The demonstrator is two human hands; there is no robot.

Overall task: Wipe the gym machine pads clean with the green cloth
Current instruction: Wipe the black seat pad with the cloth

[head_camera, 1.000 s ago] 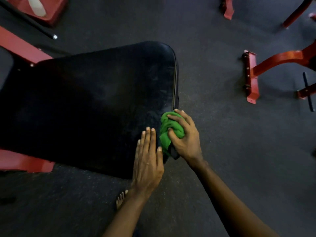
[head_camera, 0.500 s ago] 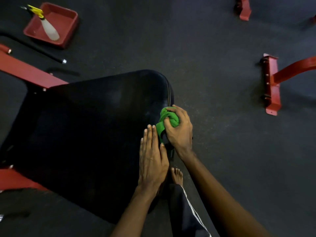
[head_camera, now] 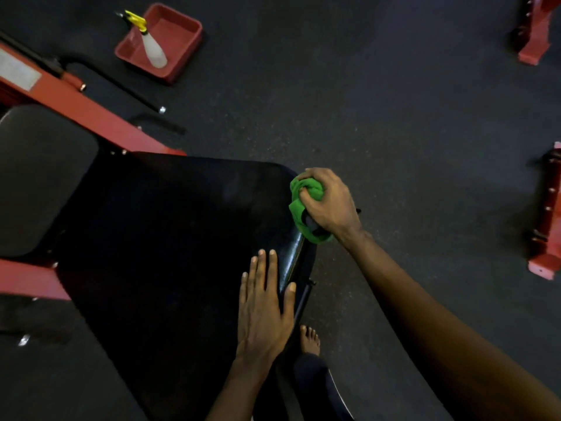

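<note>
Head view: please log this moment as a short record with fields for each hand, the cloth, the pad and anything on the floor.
right hand: grips the bunched green cloth
cloth position: against the right edge of the black pad
left hand: flat on the pad, fingers straight
floor items: spray bottle in a red tray, apart from the pad
also seen: bare foot beside the pad

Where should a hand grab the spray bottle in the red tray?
Probably at the narrow neck under the yellow trigger, coming from above. The bottle tapers from a wide base to that neck, which pokes past the tray rim, clear of the walls.
</note>
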